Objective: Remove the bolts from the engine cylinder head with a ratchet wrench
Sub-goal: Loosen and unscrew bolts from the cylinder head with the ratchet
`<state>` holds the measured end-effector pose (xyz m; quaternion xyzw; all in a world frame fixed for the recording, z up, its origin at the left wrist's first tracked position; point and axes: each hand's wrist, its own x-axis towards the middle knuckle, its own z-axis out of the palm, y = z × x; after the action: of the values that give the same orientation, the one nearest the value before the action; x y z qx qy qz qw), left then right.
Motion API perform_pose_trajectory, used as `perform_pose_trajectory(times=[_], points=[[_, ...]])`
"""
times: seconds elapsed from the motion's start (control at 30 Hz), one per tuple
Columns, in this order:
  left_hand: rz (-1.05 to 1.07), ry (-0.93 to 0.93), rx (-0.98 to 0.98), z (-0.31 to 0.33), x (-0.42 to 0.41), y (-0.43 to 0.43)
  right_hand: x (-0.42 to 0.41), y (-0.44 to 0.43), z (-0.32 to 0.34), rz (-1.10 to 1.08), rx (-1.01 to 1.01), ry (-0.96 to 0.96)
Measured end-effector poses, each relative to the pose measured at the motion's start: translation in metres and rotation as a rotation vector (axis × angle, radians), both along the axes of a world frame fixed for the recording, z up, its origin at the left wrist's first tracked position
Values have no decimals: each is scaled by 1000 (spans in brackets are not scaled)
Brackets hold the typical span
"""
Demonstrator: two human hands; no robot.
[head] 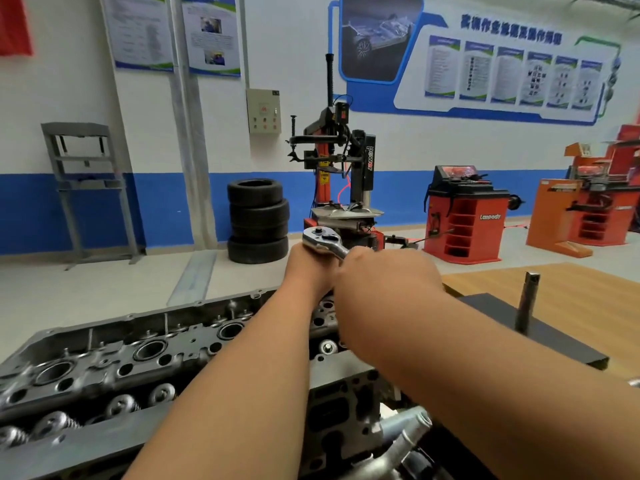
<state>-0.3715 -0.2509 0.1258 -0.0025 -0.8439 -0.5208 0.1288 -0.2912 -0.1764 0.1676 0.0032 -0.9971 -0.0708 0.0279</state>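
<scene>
The grey engine cylinder head (114,355) stretches from the lower left to the centre, with round bores and valve springs on show. Above its far end sits the chrome ratchet wrench (322,240), head up. My left hand (306,268) is wrapped under the ratchet's head. My right hand (384,275) grips its handle, which is hidden in the fist. The socket and whatever is under the ratchet are covered by both hands. One bolt head (328,347) shows in the cylinder head just below my right forearm.
A wooden table (568,285) lies at the right with a black mat (540,337) and an upright steel extension bar (527,303) on it. Metal pipes (405,434) lie near the bottom. Far off stand stacked tyres (258,220), a tyre changer (341,174) and red machines.
</scene>
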Motion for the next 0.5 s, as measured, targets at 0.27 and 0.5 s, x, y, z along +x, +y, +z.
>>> perform_pose_trajectory(times=[0.27, 0.5], points=[[-110, 20, 332, -7, -17, 3, -79, 68, 2, -49, 6, 349], [-124, 45, 376, -11, -28, 0, -169, 48, 5, 73, -82, 235]])
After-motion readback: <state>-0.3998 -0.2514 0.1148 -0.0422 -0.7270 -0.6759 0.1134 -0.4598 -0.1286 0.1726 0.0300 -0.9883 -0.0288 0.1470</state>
